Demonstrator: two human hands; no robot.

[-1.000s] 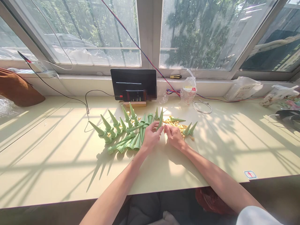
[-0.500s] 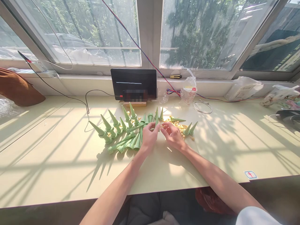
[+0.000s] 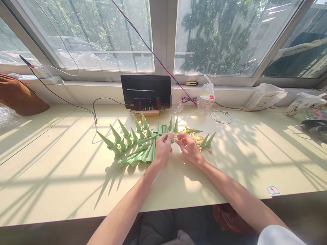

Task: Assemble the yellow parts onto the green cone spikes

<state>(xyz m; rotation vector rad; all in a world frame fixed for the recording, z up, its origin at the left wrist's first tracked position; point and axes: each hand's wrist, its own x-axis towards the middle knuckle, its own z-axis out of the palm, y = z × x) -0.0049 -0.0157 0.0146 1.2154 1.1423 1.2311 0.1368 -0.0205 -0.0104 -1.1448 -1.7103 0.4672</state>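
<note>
My left hand [image 3: 163, 148] is closed around a green plastic spike [image 3: 172, 130], its tip pointing up and its lower part half covered by the fingers. Just to the right, my right hand [image 3: 189, 147] has thumb and fingertips pinched against a small yellowish peg [image 3: 175, 137] at the spike's side. The peg is mostly hidden. Left of my hands lies a fan of long green spikes [image 3: 143, 154], with a row of upright green spikes [image 3: 125, 131] behind it. Beyond my right hand is a pile of small yellow pegs [image 3: 199, 139].
A dark tablet [image 3: 145, 86] with a phone [image 3: 146, 103] before it leans on a wooden stand [image 3: 147, 113]. Two more green spikes [image 3: 207, 140] stand at the right. Behind are a bagged cup [image 3: 205, 98], a coiled white cable [image 3: 221, 116] and a yellow cutter [image 3: 191, 83].
The spike in my left hand has tilted slightly and turned a little, with the fingers shifting around it. My right hand stays nearly in place, fingertips close to the spike.
</note>
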